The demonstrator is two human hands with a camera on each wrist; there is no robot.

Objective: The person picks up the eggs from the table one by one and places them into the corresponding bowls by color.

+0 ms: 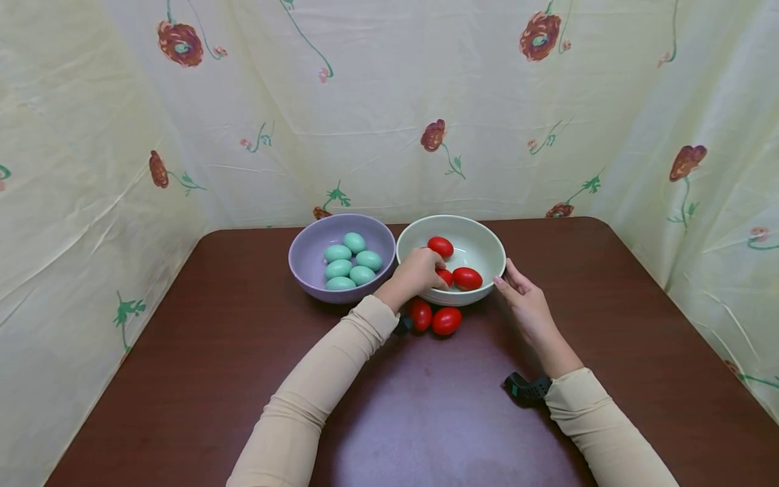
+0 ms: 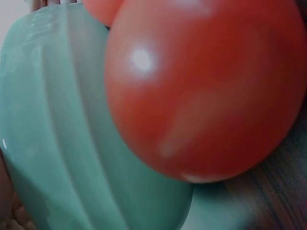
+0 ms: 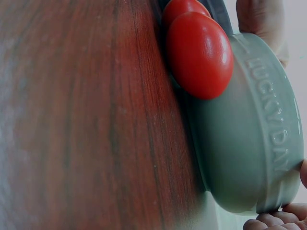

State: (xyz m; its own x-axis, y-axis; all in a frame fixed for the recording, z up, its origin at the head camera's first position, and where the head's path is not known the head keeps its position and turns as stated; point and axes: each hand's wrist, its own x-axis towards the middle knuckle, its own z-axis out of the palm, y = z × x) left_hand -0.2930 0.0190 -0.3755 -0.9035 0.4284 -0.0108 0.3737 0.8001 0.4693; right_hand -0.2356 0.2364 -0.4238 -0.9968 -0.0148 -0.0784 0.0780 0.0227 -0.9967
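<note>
A pale green bowl [image 1: 481,245] stands at the back middle of the table, with several red eggs inside, among them one red egg [image 1: 467,279] near its front. My left hand [image 1: 418,272] reaches over the left rim and pinches another red egg [image 1: 445,276], partly hidden by the fingers. At the right side, my right hand [image 1: 528,306] holds the bowl by its rim, and the right wrist view shows its fingertips [image 3: 278,219] against the outer wall. Two more red eggs lie on the table before the bowl, one of them a red egg [image 1: 447,321] close to its base.
A purple bowl [image 1: 298,260] with several mint green eggs [image 1: 338,268] stands just left of the green bowl. The brown table [image 1: 426,419] ends at a flowered curtain [image 1: 377,122] behind. Black bands [image 1: 527,388] sit on both wrists.
</note>
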